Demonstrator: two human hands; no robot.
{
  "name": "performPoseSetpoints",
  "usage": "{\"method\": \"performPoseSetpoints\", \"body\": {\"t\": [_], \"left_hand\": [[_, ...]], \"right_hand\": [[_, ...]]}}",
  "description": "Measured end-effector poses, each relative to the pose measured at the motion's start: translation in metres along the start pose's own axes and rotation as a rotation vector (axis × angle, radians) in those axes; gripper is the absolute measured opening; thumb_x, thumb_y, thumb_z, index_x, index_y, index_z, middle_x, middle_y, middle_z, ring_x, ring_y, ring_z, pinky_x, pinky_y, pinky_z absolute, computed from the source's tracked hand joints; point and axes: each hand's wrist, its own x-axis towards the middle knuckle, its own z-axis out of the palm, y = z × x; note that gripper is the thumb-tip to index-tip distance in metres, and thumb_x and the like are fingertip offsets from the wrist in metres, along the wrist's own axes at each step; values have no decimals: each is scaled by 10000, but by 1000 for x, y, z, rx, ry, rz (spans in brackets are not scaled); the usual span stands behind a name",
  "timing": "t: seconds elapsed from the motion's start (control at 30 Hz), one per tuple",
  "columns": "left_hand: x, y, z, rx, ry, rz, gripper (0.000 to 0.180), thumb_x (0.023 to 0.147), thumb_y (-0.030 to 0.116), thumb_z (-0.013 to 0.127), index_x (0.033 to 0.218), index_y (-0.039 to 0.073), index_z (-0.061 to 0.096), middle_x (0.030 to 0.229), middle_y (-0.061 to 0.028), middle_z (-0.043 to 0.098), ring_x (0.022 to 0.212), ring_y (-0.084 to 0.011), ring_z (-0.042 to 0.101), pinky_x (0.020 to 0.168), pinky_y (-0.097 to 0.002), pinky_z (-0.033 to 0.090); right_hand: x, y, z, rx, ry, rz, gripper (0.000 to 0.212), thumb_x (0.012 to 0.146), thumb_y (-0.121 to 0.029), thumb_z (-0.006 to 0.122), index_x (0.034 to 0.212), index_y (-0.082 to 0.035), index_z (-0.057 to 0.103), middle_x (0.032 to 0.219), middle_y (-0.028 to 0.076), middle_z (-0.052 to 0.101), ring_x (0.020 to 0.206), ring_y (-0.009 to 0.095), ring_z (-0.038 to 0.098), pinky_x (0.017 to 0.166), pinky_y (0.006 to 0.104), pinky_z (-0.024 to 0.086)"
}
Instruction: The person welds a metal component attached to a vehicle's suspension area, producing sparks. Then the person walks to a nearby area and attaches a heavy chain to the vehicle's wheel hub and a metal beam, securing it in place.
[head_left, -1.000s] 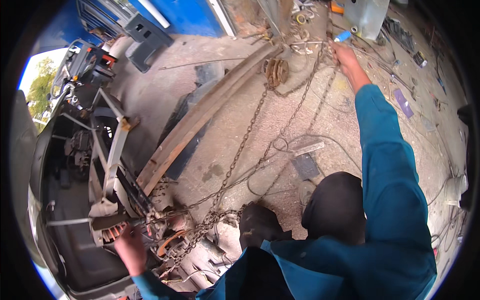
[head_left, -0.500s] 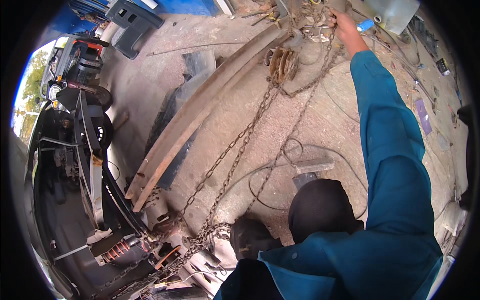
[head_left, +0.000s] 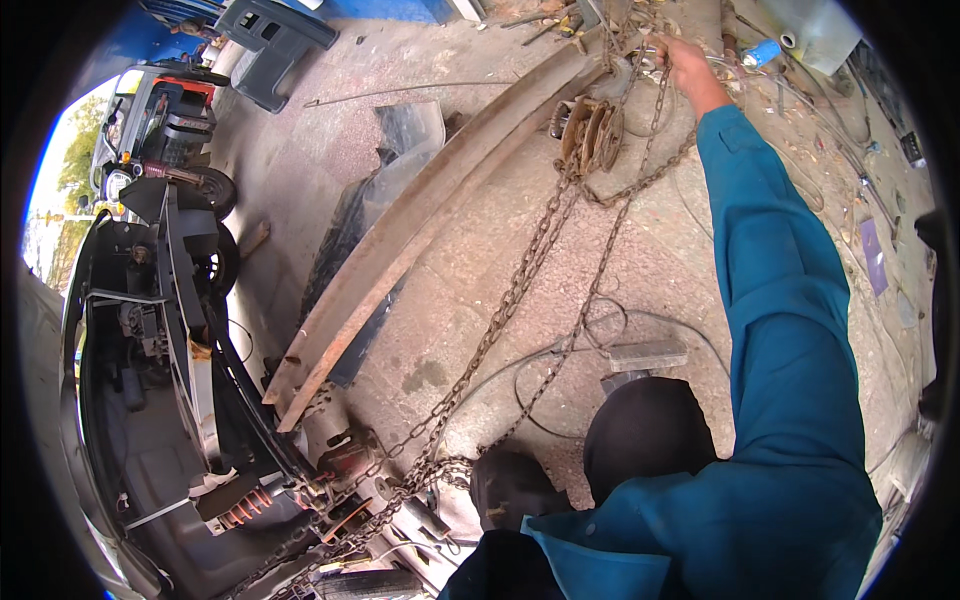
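Note:
At the far side of the floor my right hand (head_left: 684,66) is closed round a thin chain (head_left: 657,112), arm stretched out. The chain loops down by a rusty chain hoist (head_left: 590,138), which hangs just left of and nearer than the hand. Two taut strands of load chain (head_left: 520,275) run from the hoist down to a tangle of chain (head_left: 430,470) at the vehicle body. Another, thinner hanging length (head_left: 590,290) drops toward my knees. My left hand is out of the picture.
A long rusty steel beam (head_left: 440,215) slants across the floor on the left. Beyond it stand a stripped vehicle body (head_left: 150,450) and a dark plastic chair (head_left: 270,50). A metal block (head_left: 648,354) and a looped cable lie before my knee (head_left: 650,435).
The view has shifted, so the hoist, beam and vehicle sit slightly lower and farther right. My right hand keeps its grip on the chain and is now closer to the hoist.

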Motion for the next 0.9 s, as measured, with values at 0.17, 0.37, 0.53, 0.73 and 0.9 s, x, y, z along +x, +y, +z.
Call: {"method": "performPoseSetpoints", "body": {"t": [0.17, 0.37, 0.53, 0.73, 0.9], "left_hand": [[-6, -5, 1, 14, -16, -33, 493, 1037, 427, 646, 677, 143, 464, 634, 24, 408, 564, -131, 415, 507, -323, 347], [-11, -12, 1, 30, -34, -71, 495, 1038, 425, 644, 675, 143, 460, 631, 25, 403, 560, -129, 410, 503, -319, 339], [-14, -16, -2, 32, -45, -82, 497, 1040, 424, 642, 674, 143, 457, 628, 25, 400, 557, -127, 406, 500, -316, 332], [-18, -26, -5, 40, -60, -109, 500, 1041, 423, 640, 672, 143, 452, 625, 26, 395, 554, -125, 401, 497, -311, 325], [-21, -33, -7, 46, -71, -128, 501, 1043, 421, 638, 671, 144, 449, 622, 26, 391, 551, -123, 397, 494, -308, 318]], "right_hand": [[-1, 13, 5, 52, 37, 62, 224, 1071, -173, 596, 1134, 25, 681, 958, 67, 734, 666, 102, 568, 539, 268, 507], [-29, 43, 7, -277, 40, 48, 206, 1021, -117, 645, 1137, 41, 708, 972, 102, 737, 765, 138, 664, 595, 270, 534], [-53, 90, 16, -172, -10, 159, 230, 1045, -125, 602, 1211, 5, 693, 1150, 76, 740, 831, 122, 660, 620, 248, 541], [-66, 130, 5, -264, 67, 192, 227, 1043, -121, 548, 1176, -33, 709, 1151, 78, 744, 834, 134, 641, 620, 276, 530], [-94, 164, -7, -1153, 77, 59, 288, 955, -160, 576, 1170, -29, 716, 1124, 193, 751, 950, 328, 712, 781, 434, 581]]}}
